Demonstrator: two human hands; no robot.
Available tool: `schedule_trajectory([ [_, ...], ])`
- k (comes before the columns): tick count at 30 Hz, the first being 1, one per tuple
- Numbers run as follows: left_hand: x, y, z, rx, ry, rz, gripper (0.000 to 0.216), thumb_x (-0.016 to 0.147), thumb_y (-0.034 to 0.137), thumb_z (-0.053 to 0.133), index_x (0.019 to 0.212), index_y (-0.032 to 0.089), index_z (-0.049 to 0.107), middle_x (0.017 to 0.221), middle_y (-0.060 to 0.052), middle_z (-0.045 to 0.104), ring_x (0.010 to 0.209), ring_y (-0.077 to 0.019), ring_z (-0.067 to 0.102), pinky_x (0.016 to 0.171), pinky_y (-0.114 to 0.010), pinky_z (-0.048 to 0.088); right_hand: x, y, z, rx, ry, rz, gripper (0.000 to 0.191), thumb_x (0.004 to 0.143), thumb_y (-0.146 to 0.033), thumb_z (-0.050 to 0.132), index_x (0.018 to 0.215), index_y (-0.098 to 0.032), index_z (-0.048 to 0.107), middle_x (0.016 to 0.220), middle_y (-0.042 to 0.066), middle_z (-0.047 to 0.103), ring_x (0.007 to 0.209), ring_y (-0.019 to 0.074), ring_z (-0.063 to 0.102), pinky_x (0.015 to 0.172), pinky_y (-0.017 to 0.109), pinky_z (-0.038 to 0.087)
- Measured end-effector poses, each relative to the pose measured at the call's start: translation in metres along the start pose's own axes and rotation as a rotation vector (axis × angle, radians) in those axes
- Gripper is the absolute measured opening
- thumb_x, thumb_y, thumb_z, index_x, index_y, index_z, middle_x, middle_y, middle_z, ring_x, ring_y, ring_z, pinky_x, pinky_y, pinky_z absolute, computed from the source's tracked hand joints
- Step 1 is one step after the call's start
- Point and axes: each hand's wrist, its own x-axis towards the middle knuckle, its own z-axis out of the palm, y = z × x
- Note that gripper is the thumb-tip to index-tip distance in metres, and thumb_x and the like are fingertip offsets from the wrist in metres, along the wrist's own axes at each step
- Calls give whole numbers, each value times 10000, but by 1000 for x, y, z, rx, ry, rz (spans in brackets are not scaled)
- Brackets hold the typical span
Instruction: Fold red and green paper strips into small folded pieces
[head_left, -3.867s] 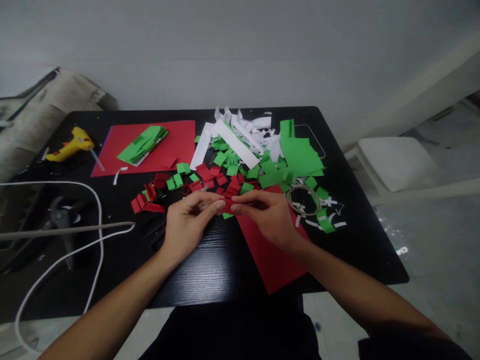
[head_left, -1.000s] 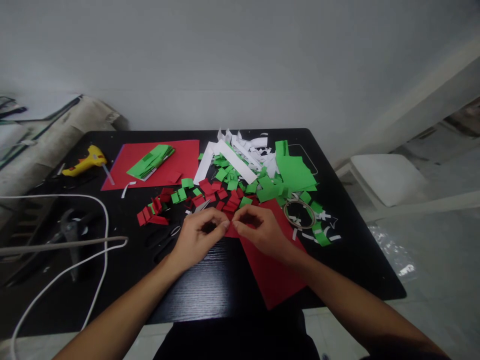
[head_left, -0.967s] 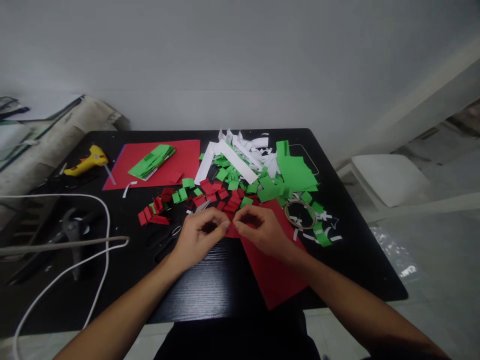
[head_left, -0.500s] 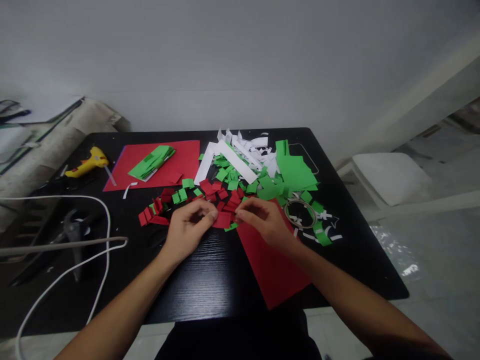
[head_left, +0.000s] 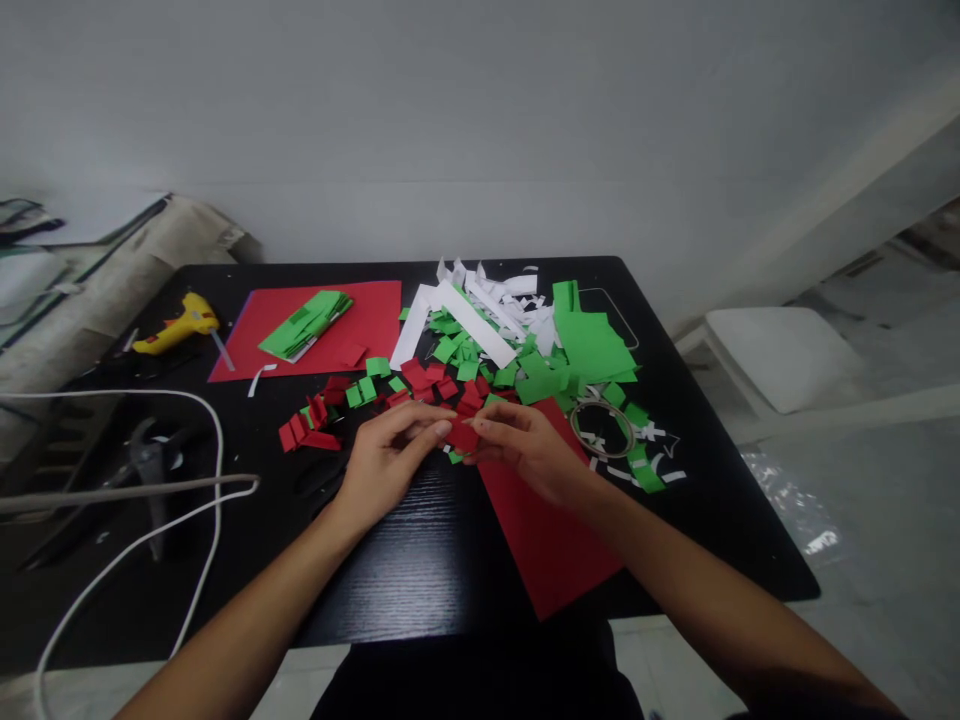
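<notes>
Right, both hands meet above the near middle of the black table [head_left: 420, 580], and the action is all at the fingertips! The left hand [head_left: 390, 460] has its thumb and fingers closed on the left side of a small red paper piece [head_left: 463, 434], while the right hand [head_left: 529, 450] pinches the other side, so the piece sits squarely between the two. Whether it is creased there, the fingers hide too much to tell. Under the right wrist lies a large red sheet [head_left: 551, 545], slanting toward the table's near edge. Just beyond the knuckles, folded red pieces [head_left: 420, 376] crowd together, with green scraps [head_left: 465, 350] mixed in behind them and white paper strips [head_left: 472, 322] heaped across the back. Over on the right, a ring [head_left: 602, 456] rests among green and white bits, near a broad green sheet [head_left: 596, 345]. Swing left, and a green paper bundle [head_left: 304, 325] lies on a second red sheet [head_left: 375, 310], a yellow glue gun [head_left: 176, 325] just beside it. Closer in, a white cable [head_left: 217, 540] loops past dark-handled pliers [head_left: 154, 480].
</notes>
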Motion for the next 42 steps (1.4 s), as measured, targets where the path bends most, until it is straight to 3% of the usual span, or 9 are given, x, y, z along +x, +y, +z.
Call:
schedule_trajectory([
  [4, 2, -1, 5, -159, 1, -143, 367, 884, 391, 778, 1172, 180, 693, 993, -36, 734, 696, -125, 703, 692, -264, 602, 0, 3, 1, -8, 63, -44, 266, 718, -291, 939, 921, -200, 793, 958, 14, 734, 868, 161, 712, 780, 328, 666],
  [9, 6, 0, 7, -224, -15, -241, 380, 859, 449, 795, 1067, 165, 651, 855, 7, 678, 629, -114, 670, 626, -250, 580, -1, 2, 1, -5, 96, -35, 350, 743, -289, 916, 1068, -227, 800, 1131, 55, 740, 981, 204, 727, 813, 375, 677],
  [14, 6, 1, 5, -292, -24, -254, 363, 837, 418, 826, 1038, 157, 674, 777, 25, 671, 619, -101, 644, 632, -228, 549, -1, 2, 0, -15, 94, -31, 388, 732, -262, 912, 1105, -262, 805, 1108, 54, 732, 1088, 225, 674, 799, 360, 673],
  [20, 5, 2, 3, -471, -17, -335, 347, 795, 334, 863, 1042, 172, 683, 699, 40, 668, 592, -97, 625, 625, -211, 525, -1, -1, 0, 44, 74, 28, 468, 692, -197, 918, 1140, -271, 802, 1028, 24, 717, 1044, 201, 660, 829, 352, 641],
  [27, 8, 9, 2, -668, 38, -514, 263, 710, 222, 865, 909, 154, 709, 728, 23, 638, 598, -93, 583, 550, -203, 524, -1, -8, 0, 169, -15, 189, 428, 713, -168, 862, 1133, -228, 804, 834, -20, 731, 760, 110, 632, 719, 242, 524],
  [35, 12, 8, 2, -663, 57, -573, 150, 712, 177, 803, 831, 143, 718, 701, 11, 603, 569, -87, 541, 529, -208, 481, 1, -8, -2, 213, -4, 272, 222, 759, -188, 780, 979, -190, 812, 833, 9, 724, 772, 136, 622, 672, 256, 461],
  [42, 10, 3, 3, -596, 52, -558, 203, 732, 240, 831, 862, 155, 700, 739, 14, 614, 602, -93, 556, 554, -210, 481, 0, -6, -5, 190, -19, 298, 259, 760, -222, 874, 1005, -205, 792, 861, -9, 749, 781, 118, 687, 749, 259, 543],
])
